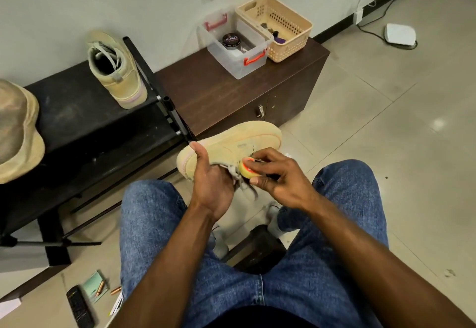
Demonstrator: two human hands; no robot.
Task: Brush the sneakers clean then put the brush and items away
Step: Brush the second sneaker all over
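Beige suede sneaker (pixel 231 142): held above lap, left hand (pixel 210 181) curled round heel end. Small yellow-and-red round brush (pixel 246 170): pinched in right hand (pixel 279 177), touching sneaker's lace side. Second beige sneaker (pixel 116 70): upright on black shoe rack (pixel 77 116), far left. Clear plastic box with red clasps (pixel 237 44), beige slotted basket (pixel 278 26): side by side on brown desk (pixel 213 88).

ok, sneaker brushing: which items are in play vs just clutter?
In play:
left hand gripping sneaker
right hand gripping brush
second sneaker
clear box
polish tin

Clutter:
hat
beige basket
remote
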